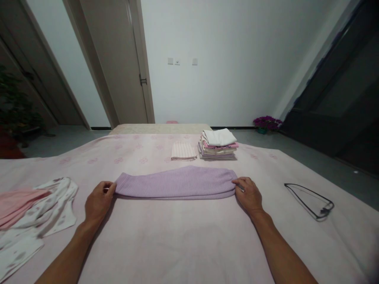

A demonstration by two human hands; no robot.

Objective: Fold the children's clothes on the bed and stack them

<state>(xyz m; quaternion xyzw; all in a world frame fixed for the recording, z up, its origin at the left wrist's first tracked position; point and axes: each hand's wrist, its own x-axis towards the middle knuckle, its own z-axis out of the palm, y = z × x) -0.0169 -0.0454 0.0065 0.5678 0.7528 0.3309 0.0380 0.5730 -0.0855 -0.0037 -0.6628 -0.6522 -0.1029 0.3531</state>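
Note:
A pair of lilac ribbed pants [177, 183], folded lengthwise into a long strip, lies flat across the bed in front of me. My left hand [100, 200] pinches its narrow left end between thumb and fingers. At the wider right end, my right hand [248, 193] grips the edge the same way. Behind the strip lies a small folded striped cloth [182, 151]. Beside that cloth stands a stack of folded clothes [218, 145] with a white piece on top.
Loose white patterned clothing [56, 205] and a pink garment [20, 203] lie crumpled at the left. A black wire hanger-like frame [309, 201] rests at the right. The pink flowered bedsheet [177, 240] covers the bed. Beyond are a door [115, 59] and purple flowers [267, 122].

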